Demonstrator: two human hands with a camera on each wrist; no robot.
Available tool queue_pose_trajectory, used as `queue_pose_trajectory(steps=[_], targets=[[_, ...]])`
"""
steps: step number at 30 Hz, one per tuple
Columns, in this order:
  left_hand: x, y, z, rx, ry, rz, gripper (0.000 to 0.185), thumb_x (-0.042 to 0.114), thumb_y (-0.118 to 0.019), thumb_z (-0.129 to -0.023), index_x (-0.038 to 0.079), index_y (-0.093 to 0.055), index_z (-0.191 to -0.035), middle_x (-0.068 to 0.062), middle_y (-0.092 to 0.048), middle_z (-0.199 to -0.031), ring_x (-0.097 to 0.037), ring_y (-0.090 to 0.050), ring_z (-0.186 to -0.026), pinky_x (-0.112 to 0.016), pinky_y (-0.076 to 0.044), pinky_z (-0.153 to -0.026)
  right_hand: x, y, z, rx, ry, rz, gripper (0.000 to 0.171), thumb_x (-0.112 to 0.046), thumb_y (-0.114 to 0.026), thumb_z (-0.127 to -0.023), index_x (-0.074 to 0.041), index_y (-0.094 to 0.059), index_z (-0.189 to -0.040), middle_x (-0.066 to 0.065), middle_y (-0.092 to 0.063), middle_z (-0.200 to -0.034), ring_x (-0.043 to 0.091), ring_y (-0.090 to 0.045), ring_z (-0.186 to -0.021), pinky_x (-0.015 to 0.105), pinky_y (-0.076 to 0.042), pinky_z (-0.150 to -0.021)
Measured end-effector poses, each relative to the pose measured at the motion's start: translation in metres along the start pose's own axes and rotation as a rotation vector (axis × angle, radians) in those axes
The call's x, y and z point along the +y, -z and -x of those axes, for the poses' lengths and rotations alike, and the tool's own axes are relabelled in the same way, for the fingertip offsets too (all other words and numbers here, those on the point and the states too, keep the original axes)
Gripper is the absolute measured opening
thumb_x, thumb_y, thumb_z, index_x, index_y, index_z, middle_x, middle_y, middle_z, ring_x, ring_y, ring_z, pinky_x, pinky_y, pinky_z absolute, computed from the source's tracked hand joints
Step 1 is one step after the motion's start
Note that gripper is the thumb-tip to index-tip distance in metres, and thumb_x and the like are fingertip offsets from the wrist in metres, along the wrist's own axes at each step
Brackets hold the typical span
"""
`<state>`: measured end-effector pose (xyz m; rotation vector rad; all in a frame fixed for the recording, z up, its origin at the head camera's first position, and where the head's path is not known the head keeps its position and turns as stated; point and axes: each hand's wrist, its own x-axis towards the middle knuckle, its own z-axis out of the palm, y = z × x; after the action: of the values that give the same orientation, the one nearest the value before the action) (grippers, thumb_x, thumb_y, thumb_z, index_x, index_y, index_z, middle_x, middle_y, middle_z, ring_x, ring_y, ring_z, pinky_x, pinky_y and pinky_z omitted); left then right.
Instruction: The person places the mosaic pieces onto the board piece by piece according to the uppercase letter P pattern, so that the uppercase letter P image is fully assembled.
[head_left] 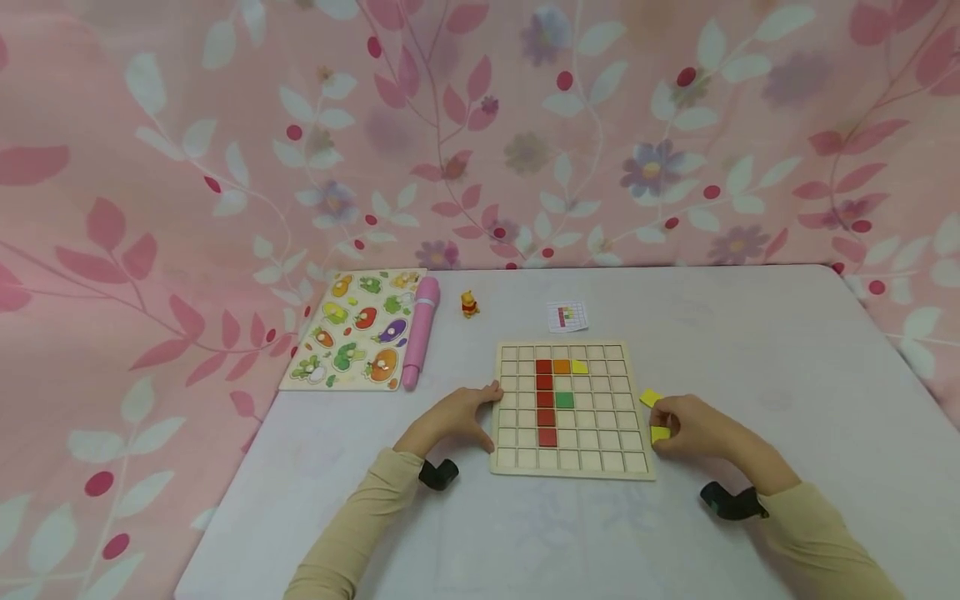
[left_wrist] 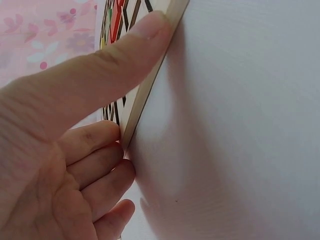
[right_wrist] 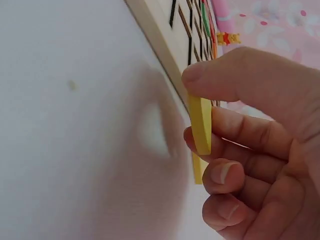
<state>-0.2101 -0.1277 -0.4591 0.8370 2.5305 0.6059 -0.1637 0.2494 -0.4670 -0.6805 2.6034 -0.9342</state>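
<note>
Fingers point(right_wrist: 235, 130) of the right hand point(head_left: 693, 427) pinch a yellow tile point(right_wrist: 201, 125) beside the grid board point(head_left: 570, 408)'s right edge. Left hand point(head_left: 457, 417) fingers, pressed together, touch its left edge; bare table point(head_left: 787, 350) lies all around.

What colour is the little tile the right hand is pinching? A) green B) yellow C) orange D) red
B: the right hand pinches a yellow tile between thumb and fingers, beside the wooden grid board; the red, green and orange tiles sit in the board.
</note>
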Motion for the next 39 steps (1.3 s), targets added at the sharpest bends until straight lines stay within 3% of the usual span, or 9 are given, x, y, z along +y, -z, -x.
queue_pose_trajectory(steps=[7,15,20,28,32,39], targets=[[0.002,0.002,0.000,0.004,0.005,-0.004,0.088,0.023,-0.084,-0.058,0.003,-0.042,-0.133,-0.008,-0.030,-0.140,-0.021,-0.029,-0.126,-0.031,-0.025,-0.101,-0.010,0.006,-0.015,0.049,0.095,-0.016,0.021,-0.008,-0.073,-0.070,-0.005,-0.057,-0.083,-0.002,-0.049,-0.069,0.006,-0.040,-0.054,0.022,-0.037,-0.047],[0.002,0.001,-0.001,0.002,0.015,-0.011,0.088,0.023,-0.084,-0.058,0.005,-0.041,-0.134,-0.007,-0.029,-0.141,-0.021,-0.029,-0.126,-0.032,-0.025,-0.101,-0.021,-0.001,-0.046,0.031,0.122,-0.028,0.021,-0.012,-0.074,-0.072,-0.007,-0.058,-0.085,-0.002,-0.051,-0.074,0.010,-0.042,-0.059,0.024,-0.039,-0.051],[0.003,0.000,-0.002,-0.002,0.026,-0.011,0.089,0.023,-0.084,-0.058,0.005,-0.041,-0.134,-0.007,-0.029,-0.141,-0.020,-0.028,-0.127,-0.030,-0.024,-0.101,-0.026,-0.007,-0.065,0.036,0.190,-0.021,0.020,-0.007,-0.073,-0.070,-0.006,-0.058,-0.084,-0.002,-0.053,-0.076,0.008,-0.044,-0.059,0.024,-0.041,-0.053],[0.002,-0.001,-0.002,0.001,0.031,-0.016,0.089,0.024,-0.084,-0.057,0.005,-0.042,-0.133,-0.008,-0.029,-0.141,-0.020,-0.028,-0.127,-0.030,-0.023,-0.102,-0.030,-0.012,-0.087,0.014,0.185,0.030,0.020,-0.008,-0.074,-0.070,-0.006,-0.059,-0.083,-0.002,-0.053,-0.076,0.012,-0.046,-0.064,0.026,-0.043,-0.057],[0.001,-0.001,-0.001,0.006,0.030,-0.026,0.089,0.023,-0.084,-0.057,0.005,-0.042,-0.133,-0.007,-0.029,-0.141,-0.019,-0.028,-0.127,-0.030,-0.023,-0.102,-0.029,-0.015,-0.094,0.038,0.224,0.050,0.019,-0.008,-0.074,-0.070,-0.005,-0.060,-0.082,-0.003,-0.054,-0.076,0.012,-0.046,-0.065,0.026,-0.043,-0.058],[0.002,-0.001,-0.002,-0.007,0.029,-0.024,0.089,0.023,-0.084,-0.057,0.005,-0.042,-0.133,-0.007,-0.029,-0.141,-0.019,-0.028,-0.127,-0.029,-0.022,-0.102,-0.027,-0.022,-0.096,0.086,0.215,0.061,0.016,-0.009,-0.073,-0.071,-0.005,-0.063,-0.083,-0.002,-0.051,-0.075,0.012,-0.045,-0.064,0.025,-0.042,-0.056]])
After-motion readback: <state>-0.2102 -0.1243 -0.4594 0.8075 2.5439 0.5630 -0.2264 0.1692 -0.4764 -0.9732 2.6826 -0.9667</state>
